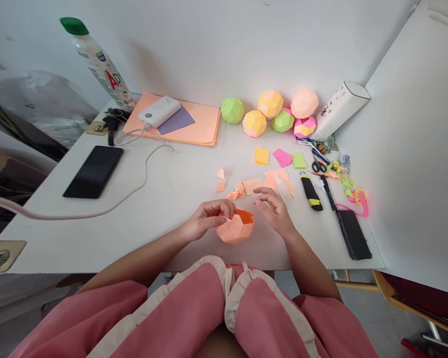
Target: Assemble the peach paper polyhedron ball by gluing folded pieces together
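A peach folded-paper ball point(236, 231), its top still an open hollow, is held near the table's front edge. My left hand point(211, 217) pinches its left rim between thumb and fingers. Just right of the ball, my right hand point(274, 211) hovers apart from it with fingers spread and slightly curled, nothing visible in them. Beyond the hands lie folded peach paper pieces point(236, 192), a peach paper sheet point(253, 186) and a fanned pile of peach squares point(278, 179). Two small peach pieces point(220, 187) sit to their left.
Finished paper balls point(254, 123) line the wall. Yellow point(262, 156), pink point(282, 157) and green squares point(299, 160) lie before them. At right are a utility knife point(311, 191), scissors point(318, 166) and a black phone-like case point(353, 234). Leftward lie a phone point(93, 172), cable point(146, 174) and power bank point(160, 111).
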`<state>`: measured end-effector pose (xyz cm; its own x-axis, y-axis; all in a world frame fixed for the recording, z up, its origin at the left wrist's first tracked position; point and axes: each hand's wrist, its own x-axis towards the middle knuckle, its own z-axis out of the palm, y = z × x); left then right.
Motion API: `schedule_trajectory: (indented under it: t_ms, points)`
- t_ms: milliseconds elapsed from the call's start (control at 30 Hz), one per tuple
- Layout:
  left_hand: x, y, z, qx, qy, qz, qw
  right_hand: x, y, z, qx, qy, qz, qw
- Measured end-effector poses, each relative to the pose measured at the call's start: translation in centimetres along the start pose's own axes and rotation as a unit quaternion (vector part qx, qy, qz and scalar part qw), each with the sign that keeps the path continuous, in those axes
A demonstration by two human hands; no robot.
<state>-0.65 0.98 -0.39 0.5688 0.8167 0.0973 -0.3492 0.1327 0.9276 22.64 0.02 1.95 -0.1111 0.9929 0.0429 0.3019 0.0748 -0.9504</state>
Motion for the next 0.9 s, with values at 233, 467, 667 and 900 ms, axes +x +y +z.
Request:
schedule_trajectory:
  t_ms: [233,467,667,900]
  points:
    - [0.1,0.0,0.0,0.042,0.039,-0.011,0.998,-0.3,-0.3,0.0,-0.028,-0.193,0.003,0.981]
    - [-0.2,0.3,0.5,0.09,0.028,-0.014,0.995,-0.3,-0.3,0.1,-0.009,-0.232,-0.006,0.973]
    - [-0.2,0.8,0.9,0.15,0.025,-0.006,0.988,-0.6,-0.5,0.2,-0.001,-0.241,-0.002,0.97]
    - [-0.4,0.5,0.8,0.099,0.037,-0.048,0.993,-0.8,-0.6,0.8,0.013,-0.217,0.01,0.976]
